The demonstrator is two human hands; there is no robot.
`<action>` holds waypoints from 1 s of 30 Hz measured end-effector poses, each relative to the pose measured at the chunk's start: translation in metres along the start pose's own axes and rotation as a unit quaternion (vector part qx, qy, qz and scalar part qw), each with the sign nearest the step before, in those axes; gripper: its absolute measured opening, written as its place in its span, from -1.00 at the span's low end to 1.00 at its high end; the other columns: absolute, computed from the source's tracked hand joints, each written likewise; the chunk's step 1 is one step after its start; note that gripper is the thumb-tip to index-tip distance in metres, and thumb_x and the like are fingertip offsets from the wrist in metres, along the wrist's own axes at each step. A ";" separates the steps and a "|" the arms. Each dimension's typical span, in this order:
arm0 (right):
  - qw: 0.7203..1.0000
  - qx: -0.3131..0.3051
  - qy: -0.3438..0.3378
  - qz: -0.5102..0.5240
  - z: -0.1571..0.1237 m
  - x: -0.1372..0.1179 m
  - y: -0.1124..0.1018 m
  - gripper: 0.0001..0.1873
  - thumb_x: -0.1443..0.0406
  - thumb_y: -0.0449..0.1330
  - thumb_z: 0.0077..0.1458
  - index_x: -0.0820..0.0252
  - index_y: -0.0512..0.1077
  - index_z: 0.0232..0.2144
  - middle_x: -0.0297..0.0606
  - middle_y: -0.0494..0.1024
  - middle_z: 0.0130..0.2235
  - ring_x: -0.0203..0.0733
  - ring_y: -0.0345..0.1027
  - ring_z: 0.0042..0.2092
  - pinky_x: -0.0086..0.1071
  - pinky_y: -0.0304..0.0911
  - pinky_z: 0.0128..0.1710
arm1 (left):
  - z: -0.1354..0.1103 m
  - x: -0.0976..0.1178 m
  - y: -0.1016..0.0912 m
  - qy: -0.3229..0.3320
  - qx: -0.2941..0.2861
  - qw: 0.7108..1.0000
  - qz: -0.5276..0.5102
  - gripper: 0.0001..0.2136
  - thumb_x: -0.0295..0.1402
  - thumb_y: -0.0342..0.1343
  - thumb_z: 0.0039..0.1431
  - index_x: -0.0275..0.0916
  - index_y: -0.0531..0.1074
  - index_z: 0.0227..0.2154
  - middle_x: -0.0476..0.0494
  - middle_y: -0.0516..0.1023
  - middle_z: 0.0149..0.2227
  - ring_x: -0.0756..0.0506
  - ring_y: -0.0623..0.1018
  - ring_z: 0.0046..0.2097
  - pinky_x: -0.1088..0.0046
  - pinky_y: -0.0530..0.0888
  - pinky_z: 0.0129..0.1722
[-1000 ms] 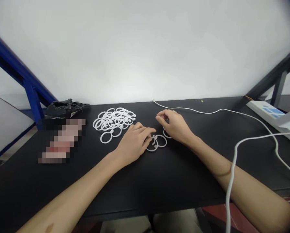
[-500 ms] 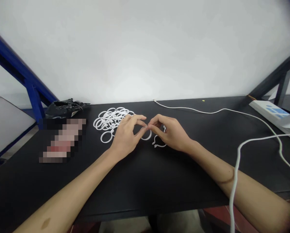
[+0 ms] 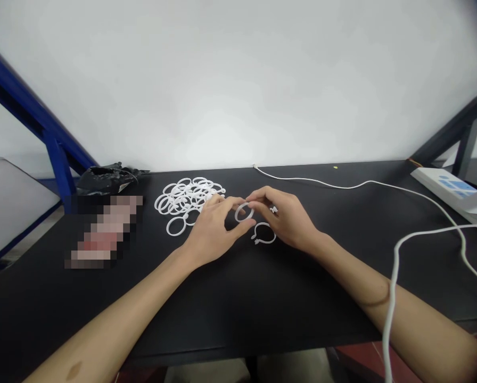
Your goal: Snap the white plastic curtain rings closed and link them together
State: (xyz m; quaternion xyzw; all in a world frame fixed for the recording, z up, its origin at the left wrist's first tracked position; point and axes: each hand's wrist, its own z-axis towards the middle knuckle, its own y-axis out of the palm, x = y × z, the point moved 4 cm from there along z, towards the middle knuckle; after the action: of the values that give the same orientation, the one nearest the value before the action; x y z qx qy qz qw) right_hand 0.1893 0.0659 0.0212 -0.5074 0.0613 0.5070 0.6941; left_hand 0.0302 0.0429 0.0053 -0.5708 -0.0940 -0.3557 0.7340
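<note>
R hand (image 3: 284, 215) has a white ring (image 3: 236, 215) pinched btwn thumb + fingers just above the bench (image 3: 222, 308); L hand (image 3: 206, 229) has thumb n fingers spread around it (can't tell if it's gripping too tbh). An open ring (image 3: 274, 234) lies just below the R hand, w/ the ring pile (image 3: 182, 198) by the L.

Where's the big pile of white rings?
In the head view, the pile of white rings lies left of centre on the black table, beside the left hand.
</note>
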 end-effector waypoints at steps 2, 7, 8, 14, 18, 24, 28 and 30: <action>1.000 -0.004 -0.015 -0.007 0.000 -0.001 0.001 -0.87 0.26 0.11 0.27 0.14 0.42 -0.31 -0.31 0.58 -0.31 -0.29 0.41 -0.33 -0.42 0.26 -0.31 | 0.000 0.000 0.001 0.001 -0.003 1.000 -0.003 -0.68 -0.09 0.10 0.20 -0.12 0.41 -0.07 -0.07 0.50 -0.19 -0.18 0.41 -0.06 0.17 0.39 -0.07; 0.999 -0.004 -0.032 -0.026 0.001 -0.002 0.001 -0.84 0.29 0.11 0.25 0.15 0.41 -0.39 -0.31 0.56 -0.34 -0.28 0.41 -0.33 -0.41 0.27 -0.30 | -0.002 0.002 0.004 0.017 -0.010 1.000 -0.008 -0.68 -0.09 0.13 0.19 -0.14 0.40 -0.08 -0.07 0.52 -0.15 -0.19 0.39 -0.07 0.17 0.39 -0.07; 0.999 -0.004 -0.033 -0.027 0.001 -0.003 0.001 -0.84 0.30 0.12 0.25 0.15 0.41 -0.40 -0.32 0.56 -0.34 -0.28 0.41 -0.33 -0.41 0.27 -0.30 | -0.002 0.003 0.004 0.022 -0.010 1.000 -0.007 -0.67 -0.08 0.14 0.18 -0.15 0.41 -0.08 -0.07 0.53 -0.15 -0.18 0.39 -0.08 0.17 0.39 -0.07; 0.999 0.006 -0.018 -0.025 0.001 0.000 0.001 -0.86 0.28 0.14 0.24 0.15 0.44 -0.37 -0.32 0.58 -0.33 -0.30 0.40 -0.34 -0.43 0.26 -0.30 | 0.001 0.001 0.003 0.043 -0.014 0.999 0.003 -0.62 -0.01 0.12 0.19 -0.15 0.41 -0.07 -0.05 0.54 -0.16 -0.17 0.39 -0.09 0.19 0.38 -0.05; 0.998 0.023 0.020 -0.051 0.001 0.007 0.000 -0.80 0.19 0.12 0.26 0.15 0.43 -0.14 -0.32 0.55 -0.37 -0.28 0.36 -0.38 -0.40 0.25 -0.30 | 0.007 -0.007 -0.003 0.043 0.032 0.998 0.042 -0.65 -0.03 0.11 0.21 -0.16 0.42 -0.09 -0.08 0.54 -0.17 -0.18 0.39 -0.08 0.19 0.38 -0.04; 0.983 0.004 0.077 -0.165 0.004 0.017 -0.003 -0.79 0.16 0.09 0.26 0.14 0.45 -0.29 -0.28 0.53 -0.36 -0.19 0.35 -0.30 -0.33 0.18 -0.31 | 0.014 -0.042 -0.020 -0.005 0.132 0.970 0.202 -0.66 -0.16 0.03 0.26 -0.20 0.41 0.02 -0.23 0.52 -0.05 -0.32 0.35 0.02 0.04 0.33 0.03; 0.975 -0.031 0.097 -0.200 0.004 0.022 -0.003 -0.76 0.15 0.09 0.25 0.12 0.43 -0.37 -0.28 0.52 -0.38 -0.14 0.32 -0.28 -0.31 0.14 -0.33 | 0.016 -0.059 -0.025 -0.043 0.119 0.961 0.248 -0.60 -0.20 -0.02 0.27 -0.24 0.38 0.09 -0.31 0.50 0.02 -0.40 0.34 0.05 -0.02 0.33 -0.02; 0.974 -0.038 0.104 -0.199 0.004 0.023 -0.002 -0.76 0.15 0.09 0.25 0.12 0.43 -0.38 -0.29 0.51 -0.39 -0.14 0.31 -0.28 -0.31 0.14 -0.34 | 0.017 -0.061 -0.025 -0.053 0.108 0.960 0.253 -0.58 -0.22 -0.04 0.26 -0.28 0.37 0.12 -0.32 0.48 0.05 -0.42 0.33 0.06 -0.04 0.32 -0.01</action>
State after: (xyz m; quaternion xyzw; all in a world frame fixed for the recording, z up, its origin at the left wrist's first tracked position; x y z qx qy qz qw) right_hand 0.2004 0.0838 0.0104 -0.5849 0.0117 0.3055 0.7513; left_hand -0.0253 0.0816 -0.0034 -0.5112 -0.0234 -0.1152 0.8514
